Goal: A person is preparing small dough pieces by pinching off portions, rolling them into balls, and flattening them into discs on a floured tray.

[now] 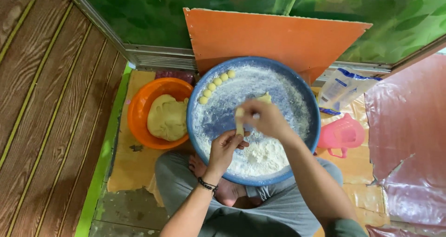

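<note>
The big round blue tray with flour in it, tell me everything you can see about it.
The big round blue tray is a shallow, plastic-looking dish with a raised rim, dusted white with flour heaped toward its near side. Five small dough balls line its far-left edge. It rests over the sitting person's legs, overlapping the orange bowl.

We see a blue basin (310, 108) dusted white with flour (260, 155), a row of pale yellow dough balls (216, 81) along its rim. Beside it sits an orange bowl (139, 108) filled with a cream-yellow dough lump (167, 117). Behind stands an orange board (274, 37) against a green, leaf-patterned wall (153, 14). We note a pink plastic jug (343, 134), a white bag with blue print (344, 86), brown wood-grain flooring (46, 102) (striped with thin yellowish lines), grey trousers (274, 214) and a black wristband (207, 185).
</note>
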